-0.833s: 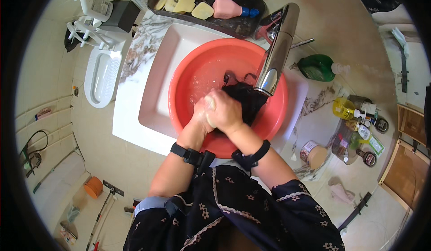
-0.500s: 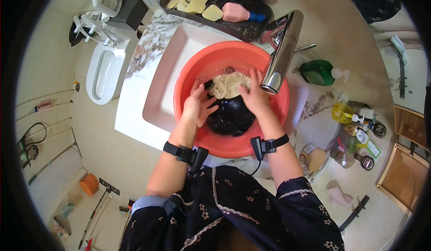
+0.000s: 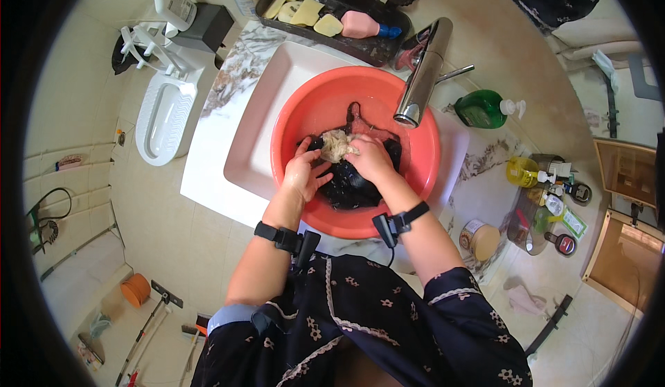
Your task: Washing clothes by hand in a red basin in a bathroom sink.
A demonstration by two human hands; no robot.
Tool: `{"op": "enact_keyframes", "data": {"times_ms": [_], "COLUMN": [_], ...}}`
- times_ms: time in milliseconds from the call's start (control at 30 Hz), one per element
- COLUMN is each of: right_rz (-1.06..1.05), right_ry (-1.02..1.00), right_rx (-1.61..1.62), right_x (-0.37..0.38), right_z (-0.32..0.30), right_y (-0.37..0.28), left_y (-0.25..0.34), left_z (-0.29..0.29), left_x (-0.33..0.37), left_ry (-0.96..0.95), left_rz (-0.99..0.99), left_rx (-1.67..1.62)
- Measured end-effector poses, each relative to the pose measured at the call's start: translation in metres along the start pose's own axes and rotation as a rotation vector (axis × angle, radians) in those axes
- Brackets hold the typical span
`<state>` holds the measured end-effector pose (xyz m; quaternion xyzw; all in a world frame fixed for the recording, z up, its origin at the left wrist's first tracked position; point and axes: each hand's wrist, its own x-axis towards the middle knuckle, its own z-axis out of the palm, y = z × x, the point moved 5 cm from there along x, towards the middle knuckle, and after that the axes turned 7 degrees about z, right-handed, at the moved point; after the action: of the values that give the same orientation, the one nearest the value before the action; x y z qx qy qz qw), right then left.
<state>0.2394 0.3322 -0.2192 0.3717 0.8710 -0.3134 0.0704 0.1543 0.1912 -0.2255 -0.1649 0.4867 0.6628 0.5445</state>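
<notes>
A round coral-red basin holds water and a soaked black garment. One dark loop of the garment reaches toward the far side of the basin. On top of it lies a bunched cream cloth, now crumpled small. My right hand is closed on the right side of the cream cloth. At the left of the basin, my left hand has its fingers apart, beside the cloth and over the black garment. Black straps with small devices sit on both forearms.
The basin stands in a white sink, under a chrome faucet. Behind is a black tray with soap pieces and a pink bottle. A green pump bottle, a yellow bottle and a lidded jar stand at right.
My right hand has closed on the cream cloth, which was spread wider and is now bunched. The black garment has spread toward the far side. My left hand stays nearly in place.
</notes>
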Motion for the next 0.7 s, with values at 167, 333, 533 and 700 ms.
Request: {"op": "enact_keyframes", "data": {"times_ms": [167,333,533,700], "right_rz": [0.051,0.077,0.041,0.057], "right_ry": [-0.08,0.202,0.083,0.28], "right_rx": [0.664,-0.064,-0.055,0.104], "right_x": [-0.003,-0.004,-0.002,0.019], "right_z": [-0.029,-0.041,0.004,0.004], "right_y": [0.014,0.029,0.037,0.031], "left_y": [0.0,-0.002,0.001,0.002], "left_z": [-0.001,0.007,0.012,0.027], "left_x": [-0.008,-0.01,-0.021,-0.02], "left_ry": [0.009,0.021,0.009,-0.082], "left_rz": [-0.015,0.034,0.025,0.001], "left_rx": [0.072,0.08,0.071,0.041]}}
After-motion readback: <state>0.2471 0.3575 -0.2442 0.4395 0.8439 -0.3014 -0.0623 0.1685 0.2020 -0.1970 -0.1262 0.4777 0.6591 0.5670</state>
